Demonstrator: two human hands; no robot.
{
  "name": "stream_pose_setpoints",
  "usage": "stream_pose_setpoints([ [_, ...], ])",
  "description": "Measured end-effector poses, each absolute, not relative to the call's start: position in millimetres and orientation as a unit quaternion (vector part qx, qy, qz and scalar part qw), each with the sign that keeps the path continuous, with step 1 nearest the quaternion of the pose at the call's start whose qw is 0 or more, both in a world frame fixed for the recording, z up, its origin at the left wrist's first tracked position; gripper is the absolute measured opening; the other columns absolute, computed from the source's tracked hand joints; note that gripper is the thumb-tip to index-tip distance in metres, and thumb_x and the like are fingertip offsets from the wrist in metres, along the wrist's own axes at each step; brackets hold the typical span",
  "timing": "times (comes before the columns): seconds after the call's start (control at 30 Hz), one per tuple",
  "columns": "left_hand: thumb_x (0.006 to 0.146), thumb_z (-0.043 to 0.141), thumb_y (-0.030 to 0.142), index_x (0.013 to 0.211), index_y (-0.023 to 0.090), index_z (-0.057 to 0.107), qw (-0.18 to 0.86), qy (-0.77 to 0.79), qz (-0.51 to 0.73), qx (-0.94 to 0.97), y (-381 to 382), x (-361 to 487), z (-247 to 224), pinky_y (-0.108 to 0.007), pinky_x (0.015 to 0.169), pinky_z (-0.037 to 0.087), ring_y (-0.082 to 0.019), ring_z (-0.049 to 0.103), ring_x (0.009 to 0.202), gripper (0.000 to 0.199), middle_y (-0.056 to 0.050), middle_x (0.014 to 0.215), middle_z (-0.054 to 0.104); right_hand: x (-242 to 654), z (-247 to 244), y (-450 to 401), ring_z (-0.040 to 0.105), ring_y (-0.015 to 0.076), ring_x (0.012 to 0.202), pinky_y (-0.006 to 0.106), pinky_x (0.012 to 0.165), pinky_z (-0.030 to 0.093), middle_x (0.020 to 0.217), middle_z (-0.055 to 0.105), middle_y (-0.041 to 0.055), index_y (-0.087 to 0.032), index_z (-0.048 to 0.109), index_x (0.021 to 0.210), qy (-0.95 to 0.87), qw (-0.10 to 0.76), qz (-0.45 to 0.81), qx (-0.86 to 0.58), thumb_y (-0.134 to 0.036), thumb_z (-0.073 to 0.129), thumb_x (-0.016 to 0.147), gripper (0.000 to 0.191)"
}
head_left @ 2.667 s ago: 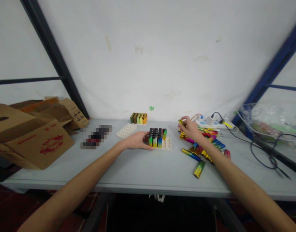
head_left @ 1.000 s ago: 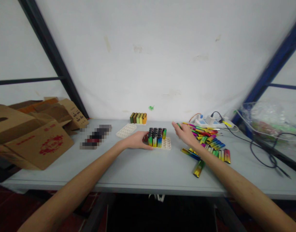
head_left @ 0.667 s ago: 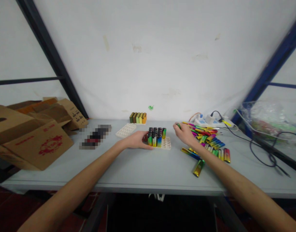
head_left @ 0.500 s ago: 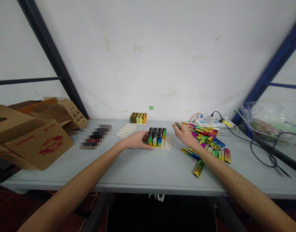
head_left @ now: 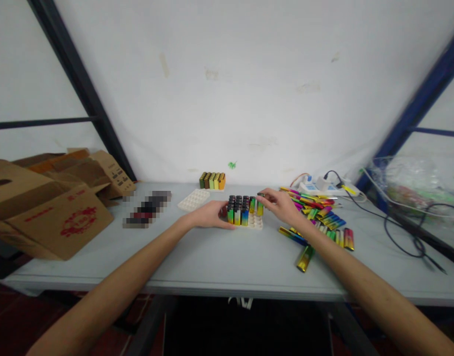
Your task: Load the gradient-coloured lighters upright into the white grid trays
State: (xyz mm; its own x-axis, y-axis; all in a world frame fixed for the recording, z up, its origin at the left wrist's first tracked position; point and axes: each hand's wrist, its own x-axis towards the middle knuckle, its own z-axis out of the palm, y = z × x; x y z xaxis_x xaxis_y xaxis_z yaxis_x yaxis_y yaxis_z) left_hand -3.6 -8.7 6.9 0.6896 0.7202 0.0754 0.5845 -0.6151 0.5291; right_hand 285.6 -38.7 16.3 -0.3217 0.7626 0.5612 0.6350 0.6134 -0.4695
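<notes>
A white tray [head_left: 255,225] with round holes stands mid-table. Its left part carries rows of upright, shiny lighter-like tubes [head_left: 237,213] with black tops. My left hand [head_left: 211,215] curls round the left end of this group, thumb along the front, fingers partly hidden behind. Between the fingertips of my right hand [head_left: 276,201] is a yellow-green lighter [head_left: 260,206], held upright by its top over the tray's right side, beside another upright one [head_left: 252,205]. Whether its bottom sits in a hole I cannot tell.
Right of the tray lies a loose pile of shiny coloured tubes [head_left: 325,217]. A second white tray [head_left: 193,200] lies at the left, and a filled one [head_left: 212,181] stands by the wall. Cardboard boxes [head_left: 60,217], a power strip [head_left: 325,186] and a black cable [head_left: 390,232] flank the area.
My right hand has moved left from near the pile to the tray, bringing a lighter upright over its right side. My left hand has stayed at the tray.
</notes>
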Motion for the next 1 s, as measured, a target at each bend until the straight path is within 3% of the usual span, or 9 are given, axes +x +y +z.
stream_pose_setpoints([
  [0.2, 0.07, 0.079, 0.063, 0.111, 0.017, 0.067, 0.244, 0.37, 0.142, 0.885, -8, -4, 5, -0.029, 0.062, 0.045, -0.022, 0.064, 0.076, 0.063, -0.005, 0.092, 0.072, 287, 11, -39, 0.068, 0.0179, 0.067, 0.026, 0.065, 0.048, 0.077, 0.075, 0.0037, -0.019, 0.068, 0.098, -0.829, 0.378, 0.096, -0.401, -0.054, 0.062, 0.096, 0.036],
  [0.57, 0.069, 0.079, 0.064, 0.112, 0.017, 0.067, 0.239, 0.373, 0.137, 0.886, -10, -3, 9, -0.029, 0.062, 0.044, -0.022, 0.064, 0.076, 0.064, -0.005, 0.092, 0.072, 288, 2, -31, 0.062, 0.0159, 0.061, 0.025, 0.06, 0.042, 0.072, 0.071, 0.0029, -0.019, 0.067, 0.093, -0.843, 0.339, 0.074, -0.412, -0.056, 0.062, 0.095, 0.038],
  [0.7, 0.07, 0.079, 0.064, 0.111, 0.017, 0.067, 0.234, 0.369, 0.141, 0.888, -11, -3, 10, -0.029, 0.062, 0.044, -0.022, 0.064, 0.076, 0.063, -0.005, 0.092, 0.071, 296, 9, -27, 0.063, 0.0167, 0.061, 0.026, 0.062, 0.041, 0.07, 0.071, 0.0031, -0.019, 0.069, 0.088, -0.826, 0.314, 0.034, -0.467, -0.056, 0.051, 0.101, 0.043],
  [0.8, 0.07, 0.079, 0.065, 0.11, 0.017, 0.066, 0.228, 0.372, 0.14, 0.889, -10, -3, 9, -0.029, 0.063, 0.044, -0.023, 0.064, 0.076, 0.064, -0.005, 0.092, 0.072, 316, 12, -15, 0.066, 0.0203, 0.072, 0.028, 0.071, 0.044, 0.08, 0.074, 0.0077, -0.019, 0.069, 0.092, -0.796, 0.282, -0.059, -0.532, -0.047, 0.043, 0.106, 0.041],
  [0.9, 0.069, 0.078, 0.066, 0.108, 0.017, 0.066, 0.223, 0.377, 0.132, 0.889, -10, -3, 9, -0.029, 0.063, 0.044, -0.023, 0.064, 0.077, 0.064, -0.005, 0.092, 0.071, 346, 7, 0, 0.066, 0.0269, 0.102, 0.033, 0.088, 0.047, 0.107, 0.072, 0.0168, -0.014, 0.07, 0.108, -0.773, 0.207, -0.132, -0.585, -0.037, 0.047, 0.104, 0.033],
  [1.0, 0.069, 0.078, 0.067, 0.108, 0.017, 0.065, 0.224, 0.376, 0.131, 0.889, -10, -3, 10, -0.029, 0.063, 0.044, -0.023, 0.064, 0.077, 0.064, -0.005, 0.092, 0.071, 371, 0, 8, 0.064, 0.0297, 0.109, 0.036, 0.094, 0.047, 0.116, 0.068, 0.021, -0.013, 0.07, 0.115, -0.766, 0.108, -0.122, -0.622, -0.045, 0.05, 0.102, 0.04],
])
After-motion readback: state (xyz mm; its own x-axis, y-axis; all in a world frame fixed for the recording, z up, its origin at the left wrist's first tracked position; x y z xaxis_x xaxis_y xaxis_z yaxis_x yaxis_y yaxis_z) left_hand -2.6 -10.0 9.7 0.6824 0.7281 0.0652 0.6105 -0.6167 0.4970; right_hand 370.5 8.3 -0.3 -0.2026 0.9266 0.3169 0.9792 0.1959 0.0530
